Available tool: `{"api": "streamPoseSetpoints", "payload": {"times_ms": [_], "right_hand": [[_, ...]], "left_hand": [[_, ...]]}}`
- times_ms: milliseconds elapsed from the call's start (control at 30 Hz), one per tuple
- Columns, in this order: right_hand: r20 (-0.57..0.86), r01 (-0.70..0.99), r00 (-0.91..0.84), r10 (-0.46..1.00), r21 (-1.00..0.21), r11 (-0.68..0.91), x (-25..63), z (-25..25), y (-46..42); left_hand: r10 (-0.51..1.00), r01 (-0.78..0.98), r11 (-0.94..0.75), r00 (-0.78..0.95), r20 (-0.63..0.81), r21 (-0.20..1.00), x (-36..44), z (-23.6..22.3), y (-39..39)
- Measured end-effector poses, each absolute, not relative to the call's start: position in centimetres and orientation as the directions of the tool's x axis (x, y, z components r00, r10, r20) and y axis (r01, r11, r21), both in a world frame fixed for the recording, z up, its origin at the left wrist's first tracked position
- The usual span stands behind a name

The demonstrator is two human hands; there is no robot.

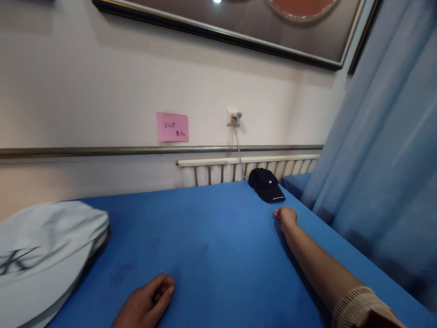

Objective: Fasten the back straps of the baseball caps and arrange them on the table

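My left hand (150,298) rests low on the blue-covered bed or table (218,255), its fingers curled in loosely with nothing visible in them. To its left lies a white cap (44,237) with a dark letter logo, cut off by the picture's edge. Stretched out far to the right, my right hand (287,216) is closed near the surface. Small reddish-orange spots show at its fingertips; whether these are nails or a tiny object cannot be made out. Just beyond that hand sits a navy baseball cap (264,182), its brim toward me, apart from the fingers.
A white radiator (218,174) and a metal rail (136,151) run along the wall behind. A cord hangs from a wall socket (233,118) near the navy cap. On the right hangs a blue curtain (385,173). A pink note (172,127) is stuck above the rail.
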State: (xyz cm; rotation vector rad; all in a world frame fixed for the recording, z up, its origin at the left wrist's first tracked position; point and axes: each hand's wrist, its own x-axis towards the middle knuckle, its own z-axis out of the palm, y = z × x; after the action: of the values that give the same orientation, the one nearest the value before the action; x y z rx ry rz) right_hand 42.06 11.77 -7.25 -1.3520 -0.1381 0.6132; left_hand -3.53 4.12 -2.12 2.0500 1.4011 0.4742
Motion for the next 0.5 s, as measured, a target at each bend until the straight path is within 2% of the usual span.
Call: {"api": "streamPoseSetpoints", "payload": {"times_ms": [233,300,400,500], "right_hand": [[-0.232,-0.251,0.657,0.717,-0.964,-0.081,27.6,-7.2,3.4],[-0.165,-0.163,0.543,0.823,-0.983,-0.09,22.3,-7.3,0.7],[-0.082,-0.035,0.329,0.941,-0.997,-0.074,16.0,-7.6,-2.6],[0.05,0.031,0.213,0.976,-0.999,0.045,13.7,-7.6,-4.1]], "left_hand": [[0.906,0.634,-0.353,0.416,0.081,0.688,-3.0,-1.4,2.1],[0.914,0.641,-0.381,0.372,0.164,0.667,-3.6,-1.0,1.9],[0.92,0.707,-0.362,0.168,0.353,0.608,-6.2,1.0,1.9],[0.793,0.759,-0.211,-0.236,0.562,0.616,-10.7,3.8,2.0]]}}
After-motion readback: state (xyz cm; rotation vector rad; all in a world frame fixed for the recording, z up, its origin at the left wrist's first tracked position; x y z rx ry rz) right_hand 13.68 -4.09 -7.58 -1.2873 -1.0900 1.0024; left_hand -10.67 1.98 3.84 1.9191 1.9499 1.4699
